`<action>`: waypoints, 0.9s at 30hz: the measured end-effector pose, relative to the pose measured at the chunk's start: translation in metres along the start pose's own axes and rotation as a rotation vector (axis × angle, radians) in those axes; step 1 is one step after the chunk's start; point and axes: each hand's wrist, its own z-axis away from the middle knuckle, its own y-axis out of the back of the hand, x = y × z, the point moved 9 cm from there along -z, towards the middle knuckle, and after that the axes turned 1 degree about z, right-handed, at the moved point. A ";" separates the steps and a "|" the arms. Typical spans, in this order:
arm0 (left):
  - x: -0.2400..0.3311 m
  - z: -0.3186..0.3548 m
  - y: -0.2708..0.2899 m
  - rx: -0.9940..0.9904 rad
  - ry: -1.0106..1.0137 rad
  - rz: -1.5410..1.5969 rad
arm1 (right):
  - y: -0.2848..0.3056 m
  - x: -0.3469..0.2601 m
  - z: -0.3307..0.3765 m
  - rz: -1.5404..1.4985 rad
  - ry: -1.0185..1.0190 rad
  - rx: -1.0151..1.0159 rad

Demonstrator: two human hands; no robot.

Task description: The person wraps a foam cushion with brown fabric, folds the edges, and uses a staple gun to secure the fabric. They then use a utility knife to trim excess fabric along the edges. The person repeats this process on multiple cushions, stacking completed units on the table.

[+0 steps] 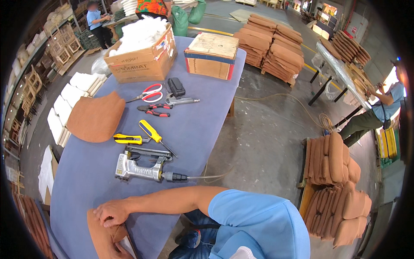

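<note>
Your right hand point(113, 213) presses flat, fingers curled on the brown seat cover point(103, 235) at the table's point(86, 181) near edge — keep the fabric taut; your left hand's grip is hidden — pneumatic stapler point(142, 168) lies just beyond

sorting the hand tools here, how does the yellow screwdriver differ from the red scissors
The yellow screwdriver has one yellow and blue handle and a single thin shaft; the red scissors have two red loop handles and paired blades. The screwdriver lies beside the staple gun, the scissors farther up by the cardboard box. Both lie flat on the blue table, untouched.
</note>
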 end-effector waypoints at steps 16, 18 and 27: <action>0.073 -0.052 0.028 0.114 -0.530 0.290 | 0.021 -0.030 0.037 0.032 -0.270 0.047; 0.065 -0.066 0.019 0.050 -0.428 0.249 | 0.030 -0.027 0.043 0.090 -0.191 0.149; 0.054 0.014 0.033 0.507 -0.578 0.157 | 0.021 -0.012 0.039 0.108 -0.228 0.180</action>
